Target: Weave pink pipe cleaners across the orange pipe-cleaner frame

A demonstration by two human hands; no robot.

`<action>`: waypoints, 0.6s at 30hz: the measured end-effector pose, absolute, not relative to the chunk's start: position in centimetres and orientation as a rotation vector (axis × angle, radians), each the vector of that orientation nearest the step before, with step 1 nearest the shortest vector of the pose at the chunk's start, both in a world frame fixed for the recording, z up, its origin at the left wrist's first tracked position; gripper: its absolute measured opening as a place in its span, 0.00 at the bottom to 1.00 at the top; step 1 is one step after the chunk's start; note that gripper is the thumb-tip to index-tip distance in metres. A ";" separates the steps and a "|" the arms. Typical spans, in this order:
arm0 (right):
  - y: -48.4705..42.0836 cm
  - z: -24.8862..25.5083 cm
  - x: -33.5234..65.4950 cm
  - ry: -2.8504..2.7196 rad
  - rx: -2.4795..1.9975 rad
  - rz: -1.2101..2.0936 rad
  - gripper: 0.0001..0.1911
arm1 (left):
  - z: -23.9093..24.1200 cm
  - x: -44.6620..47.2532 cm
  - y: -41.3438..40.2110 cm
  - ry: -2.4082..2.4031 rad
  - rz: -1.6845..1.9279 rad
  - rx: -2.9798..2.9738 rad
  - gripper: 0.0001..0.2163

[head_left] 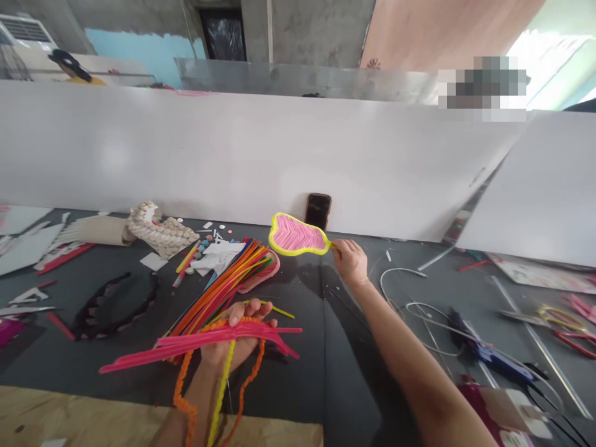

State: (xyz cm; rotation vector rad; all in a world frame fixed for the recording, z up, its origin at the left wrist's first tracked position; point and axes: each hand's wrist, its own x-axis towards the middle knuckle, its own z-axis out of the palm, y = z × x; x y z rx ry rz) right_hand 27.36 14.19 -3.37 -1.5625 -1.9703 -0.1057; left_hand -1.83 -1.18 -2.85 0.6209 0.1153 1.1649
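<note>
My right hand (pixel 350 261) pinches the thin stem of a pink petal-like piece with a yellow fuzzy border (pixel 300 236), held up above the table. Palm up and lower down, my left hand (pixel 237 344) has its fingers curled round several pink pipe cleaners (pixel 200 340). A twisted orange pipe cleaner (pixel 183 379) and a twisted yellow one (pixel 222 385) hang from the same hand. Behind it lies a large bundle of multicoloured pipe cleaners (pixel 223 273), partly over a similar pink piece with a pale pink border (pixel 265 276).
A phone (pixel 318 211) leans against the white partition (pixel 242 155). To the left are a dark headband-like loop (pixel 116 307) and a beige beaded object (pixel 161 230). A blue glue gun (pixel 493 354), loose wire (pixel 410 304) and scissors (pixel 549 320) lie right. People are beyond the partition.
</note>
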 end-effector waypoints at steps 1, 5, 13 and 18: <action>13.7 -3.1 27.1 -1.976 -1.554 -0.096 0.18 | -2.9 -1.7 -1.2 0.117 1.167 0.629 0.10; 11.8 -2.4 26.2 -1.979 -1.586 -0.023 0.24 | -3.0 -1.5 -1.4 0.145 1.163 0.649 0.12; 9.7 -2.4 25.8 -1.870 -1.700 0.251 0.13 | -3.6 -1.8 -1.3 0.221 1.152 0.641 0.14; 10.3 -3.3 26.0 -1.711 -1.600 0.465 0.08 | -3.7 -1.9 -1.3 0.246 1.149 0.635 0.11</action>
